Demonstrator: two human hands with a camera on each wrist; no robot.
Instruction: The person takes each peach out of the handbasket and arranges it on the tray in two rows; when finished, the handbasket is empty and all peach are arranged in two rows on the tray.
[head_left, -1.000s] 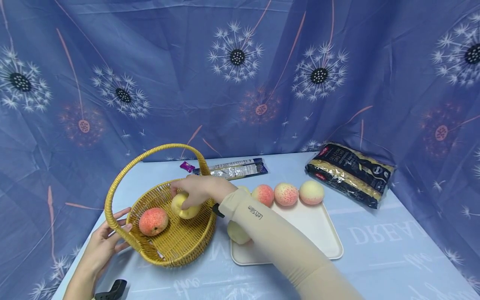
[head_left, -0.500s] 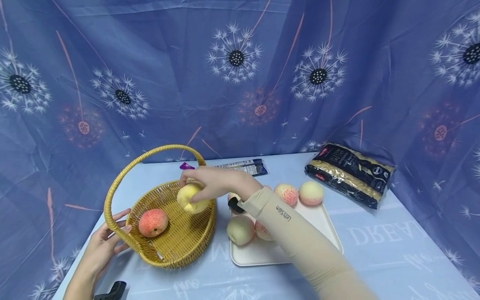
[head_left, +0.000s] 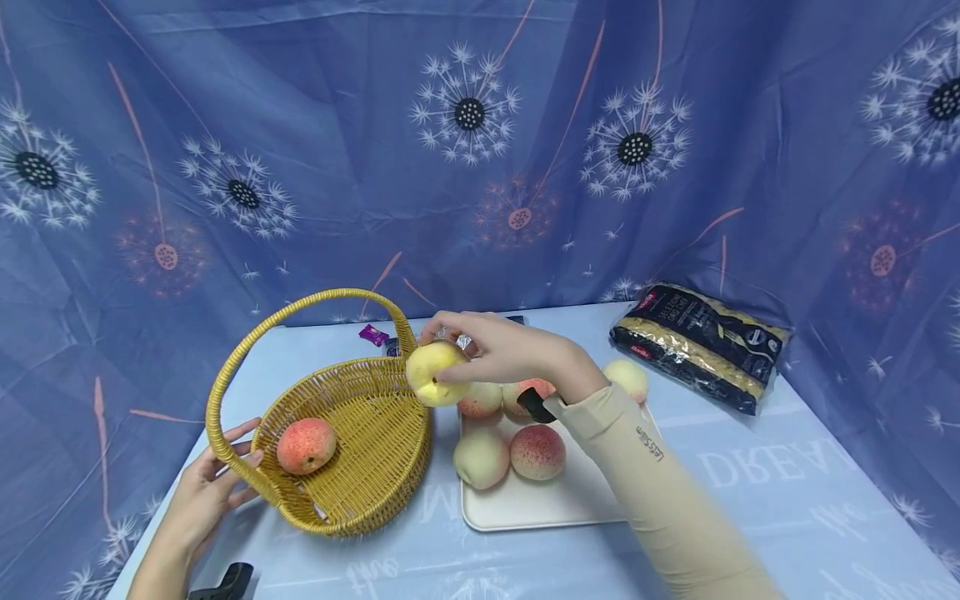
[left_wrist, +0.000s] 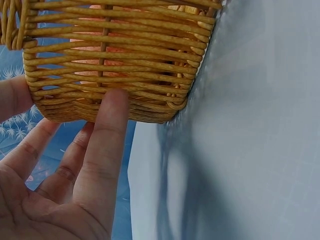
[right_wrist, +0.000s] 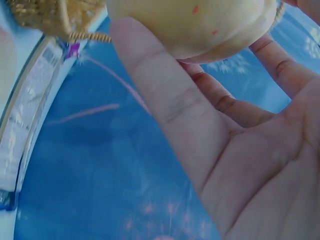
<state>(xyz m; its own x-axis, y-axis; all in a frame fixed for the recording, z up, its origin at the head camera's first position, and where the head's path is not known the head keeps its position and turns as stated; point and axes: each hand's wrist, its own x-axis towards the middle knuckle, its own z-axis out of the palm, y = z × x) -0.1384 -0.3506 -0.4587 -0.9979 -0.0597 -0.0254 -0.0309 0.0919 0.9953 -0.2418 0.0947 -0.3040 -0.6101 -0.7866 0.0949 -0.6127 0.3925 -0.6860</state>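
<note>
My right hand (head_left: pixel 513 350) holds a yellow peach (head_left: pixel 433 372) between thumb and fingers, up at the right rim of a wicker basket (head_left: pixel 375 437). In the right wrist view the peach's pale skin shows a few red specks. Inside the basket, toward its left, lies a red peach (head_left: pixel 307 446). My left hand (head_left: pixel 204 492) is at the basket's left side, its nearly straight fingers touching the woven wall (left_wrist: pixel 150 75). Right of the basket, a white tray (head_left: pixel 547 510) carries several peaches, among them a pale one (head_left: pixel 481 458) and a dark red one (head_left: pixel 537 452).
A bag of pasta (head_left: pixel 701 346) lies at the back right, near the curtain. Behind the basket are a small purple wrapped candy (head_left: pixel 373 335) and a long flat packet (right_wrist: pixel 27 110), largely hidden by my right hand in the head view. The basket's tall handle (head_left: pixel 225 375) arches above it.
My right hand has lifted the yellow peach from inside the basket and carried it right to the rim. The left hand, the basket and the red peach have stayed put.
</note>
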